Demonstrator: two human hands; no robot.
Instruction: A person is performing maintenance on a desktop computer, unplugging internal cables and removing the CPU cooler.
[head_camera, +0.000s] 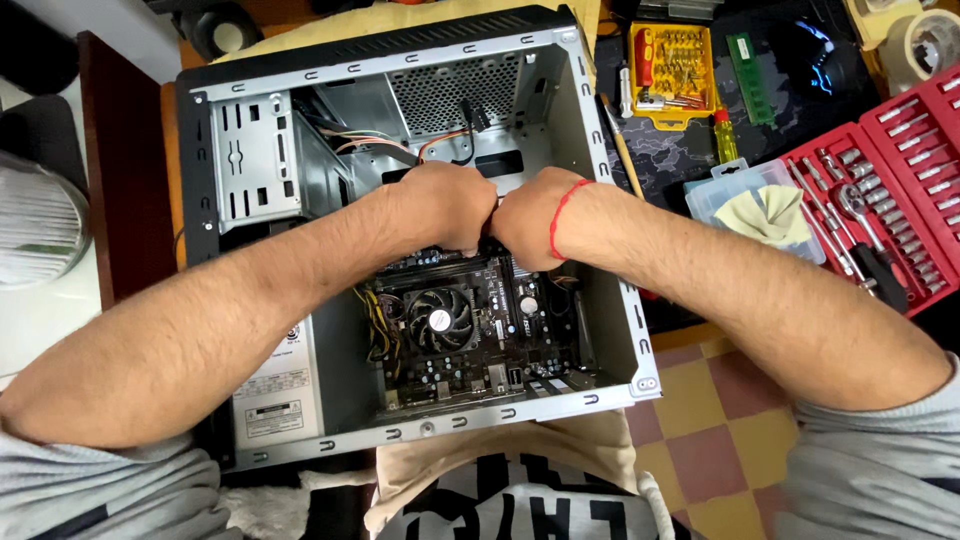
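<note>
While fists touch, both hands press over the motherboard.

1. Both bare forearms reached forward and converged, sleeves pushed up past the elbows.
2. The left hand was curled, knuckles up, fingers hidden beneath.
3. The right hand pressed against it, a red thread around its wrist.

Open computer case lies on its side, grey metal frame facing up, side panel off. Inside, the dark motherboard sits flat on the case floor, its round black cooler fan near the middle, yellow cables bunched just beside the fan.
</note>
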